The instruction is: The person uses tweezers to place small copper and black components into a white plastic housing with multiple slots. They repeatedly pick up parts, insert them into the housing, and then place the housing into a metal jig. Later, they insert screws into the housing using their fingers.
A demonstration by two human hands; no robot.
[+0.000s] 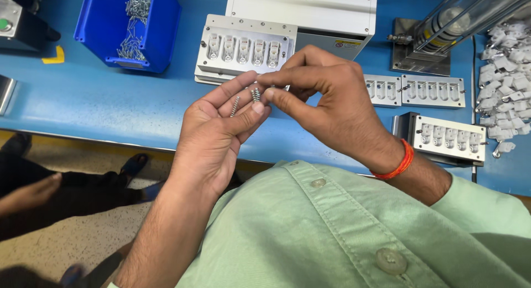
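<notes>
My left hand [213, 136] is cupped palm-up above the blue table edge, with a few small metal springs [235, 106] lying across its fingers. My right hand [326, 103] meets it from the right, its thumb and forefinger pinching one small spring [256, 93] at the left hand's fingertips. Just behind the hands sits a white jig plate [243, 47] with a row of slots holding small white parts. An orange thread band circles my right wrist.
A blue bin [160, 28] of metal springs stands at back left. More white jig plates [434, 92] [451, 137] lie to the right, beside a heap of white plastic parts [506, 72]. A white machine housing [304, 11] and a press stand behind. Another person's legs show lower left.
</notes>
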